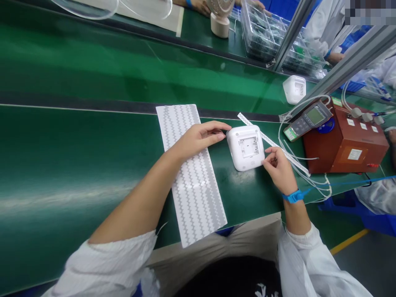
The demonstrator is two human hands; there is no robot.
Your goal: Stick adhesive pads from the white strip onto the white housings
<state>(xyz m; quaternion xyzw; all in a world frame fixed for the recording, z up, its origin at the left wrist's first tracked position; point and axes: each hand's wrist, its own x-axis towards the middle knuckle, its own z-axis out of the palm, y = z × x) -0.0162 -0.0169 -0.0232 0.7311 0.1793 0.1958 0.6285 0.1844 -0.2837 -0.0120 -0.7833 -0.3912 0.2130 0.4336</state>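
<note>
Best to hold the one white box (246, 148) gently by its sides, near the tabletop's (93, 156) back edge. Your right hand (278, 167) pinches its right side; your left hand (202, 138) touches its back left corner, but I can't tell if it grips. Count one patterned sheet (198, 185), one thin strip (267, 139) and a second box (294, 89) past that edge.

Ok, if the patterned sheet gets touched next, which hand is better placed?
Probably the left hand: it reaches across the patterned sheet to one side of the white device. The right hand is at the opposite side, by the narrow strip, farther from the sheet.
</note>
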